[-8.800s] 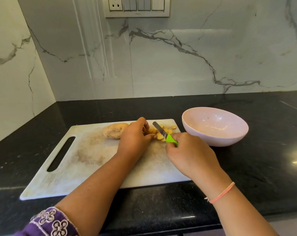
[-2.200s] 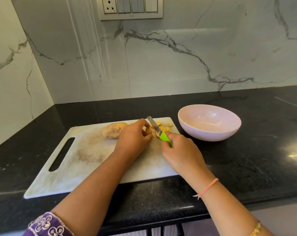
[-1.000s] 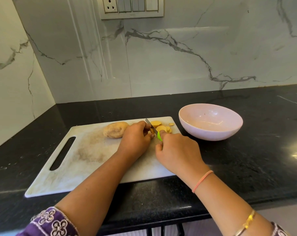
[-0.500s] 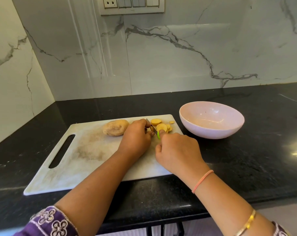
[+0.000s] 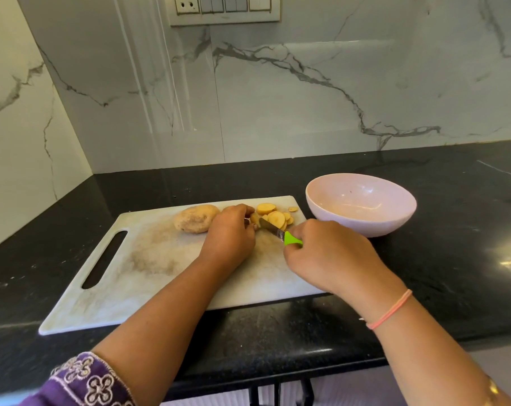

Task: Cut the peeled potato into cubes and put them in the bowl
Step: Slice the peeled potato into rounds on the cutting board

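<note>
Pink bowl (image 5: 365, 227) sits at 3 o'clock of the cutting board (image 5: 149, 259), potato slices (image 5: 274, 216) piled at the board's 1 o'clock. Left hand (image 5: 229, 238) pinches a potato piece (image 5: 254, 218), right hand (image 5: 330, 253) wraps the green knife (image 5: 280, 232).

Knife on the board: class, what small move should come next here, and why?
Probably press the knife down through the potato piece pinched by the left hand. The right hand grips the green handle, the blade tip meets that piece, only round slices lie beside it, and the bowl shows no potato yet.
</note>
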